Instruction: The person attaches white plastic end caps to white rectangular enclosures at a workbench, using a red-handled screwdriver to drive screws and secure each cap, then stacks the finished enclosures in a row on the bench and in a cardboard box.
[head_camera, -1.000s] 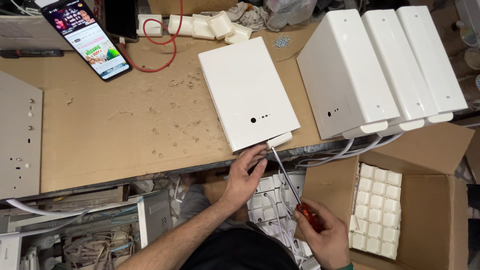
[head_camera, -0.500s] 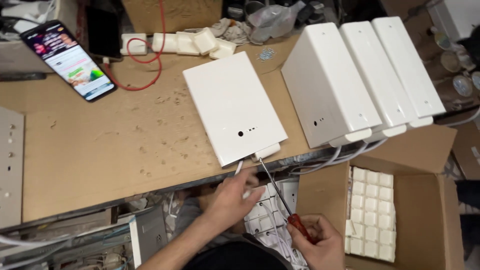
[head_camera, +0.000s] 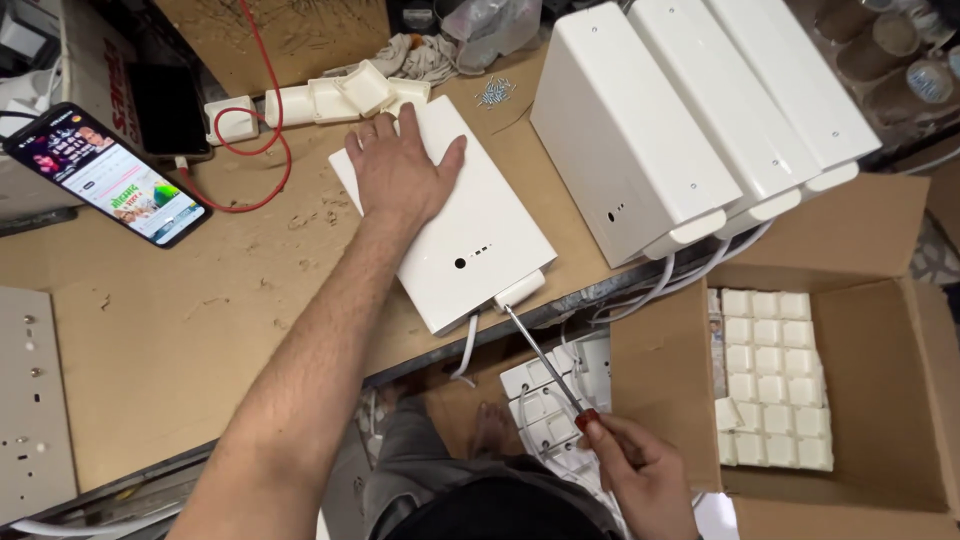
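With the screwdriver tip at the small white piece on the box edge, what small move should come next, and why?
Probably turn the screwdriver while pressing in. Its tip already sits at the small white end piece of the flat white box, the right hand grips the handle, and the left hand lies flat on the box, steadying it.

Open bench (head_camera: 200, 330) lay bare to the left of the flat white box (head_camera: 450, 225), between the phone (head_camera: 105, 175) and the grey panel (head_camera: 30, 400), with the left forearm crossing it. Behind the box, the red cable (head_camera: 262, 150), a row of small white parts (head_camera: 310, 100) and loose screws (head_camera: 495, 92) crowded the far edge. To the right, three upright white boxes (head_camera: 640, 140) stood just beside it, leaving a narrow gap. At the near edge, the screwdriver (head_camera: 545, 360) crossed the drop beside the cardboard carton (head_camera: 890, 330).
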